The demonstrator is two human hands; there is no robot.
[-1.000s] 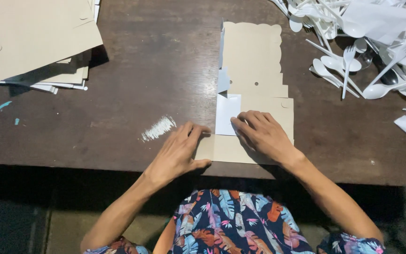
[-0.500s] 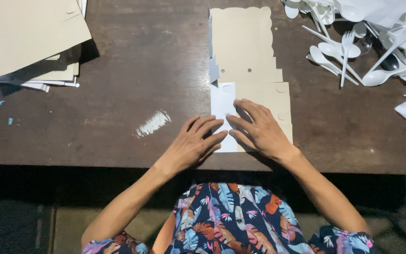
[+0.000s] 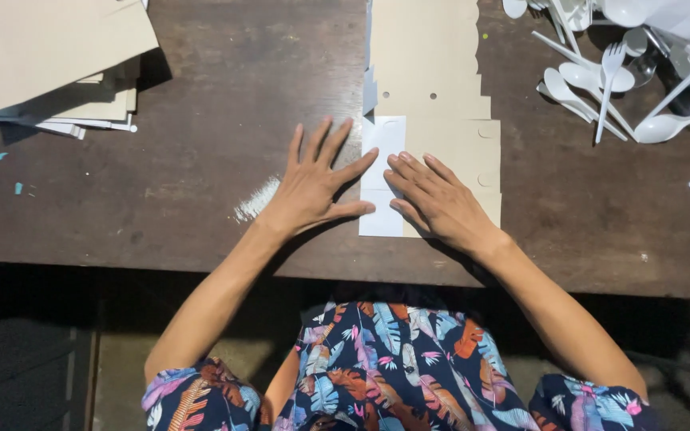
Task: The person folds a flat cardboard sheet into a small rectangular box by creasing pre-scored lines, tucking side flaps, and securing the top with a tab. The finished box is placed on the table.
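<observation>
We see both hands flat, fingers spread and gripping nothing, left hand (image 3: 313,179) and right hand (image 3: 437,199) pressing a white sheet (image 3: 382,144) on tan card (image 3: 457,144) atop the worktop (image 3: 201,183).

This is looking like a small hand-assembly or packing workshop, with a person sitting at a worn, scuffed dark wooden worktop (image 3: 201,96) rather than a tidy desk. Beyond the fingers (image 3: 337,140), a run of identical die-cut tan card blanks (image 3: 433,96) is lying in an overlapping row, and far out to their left a thick stack of cardboard sheets (image 3: 49,56) is waiting. Up past the fingers to the right, a loose heap of white plastic spoons and forks (image 3: 632,72) is piling up in bulk.
</observation>
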